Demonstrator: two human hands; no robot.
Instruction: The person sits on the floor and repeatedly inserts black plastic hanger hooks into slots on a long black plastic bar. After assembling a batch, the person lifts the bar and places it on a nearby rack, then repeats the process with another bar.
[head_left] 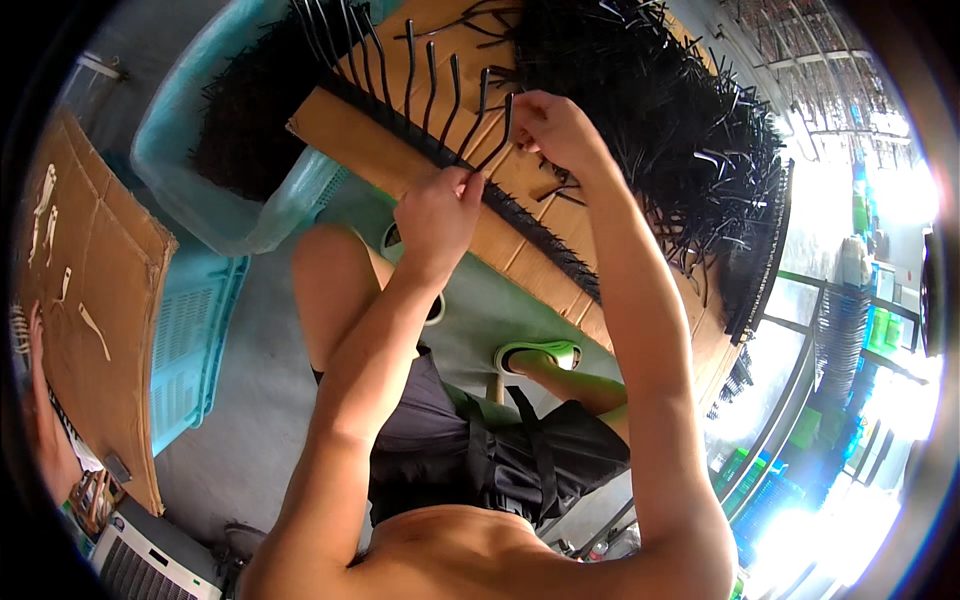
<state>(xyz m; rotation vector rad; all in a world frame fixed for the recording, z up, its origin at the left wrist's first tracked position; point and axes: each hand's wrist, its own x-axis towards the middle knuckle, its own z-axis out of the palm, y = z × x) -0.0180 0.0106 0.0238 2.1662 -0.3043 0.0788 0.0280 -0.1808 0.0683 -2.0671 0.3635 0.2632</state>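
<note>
A long black toothed strip (540, 235) lies slantwise along the near edge of a cardboard-covered table (590, 315). Several thin, curved black rods (430, 85) with bent tips stand up from its left part, while the right part bears only short spikes. My left hand (438, 222) is closed at the strip, thumb and forefinger pressed together beside the foot of the rightmost rod. My right hand (560, 130) pinches that rightmost black rod (507, 125) near its upper end; its fingertips are partly hidden. Behind my right hand rises a large tangled heap of similar black rods (650, 110).
On the left, a blue basket lined with a translucent bag (165, 150) holds a dark heap (245, 130). A cardboard sheet (110, 240) with small pale pieces (93, 328) lies over a blue crate (190, 345). Another person's hand (37, 335) rests at its edge.
</note>
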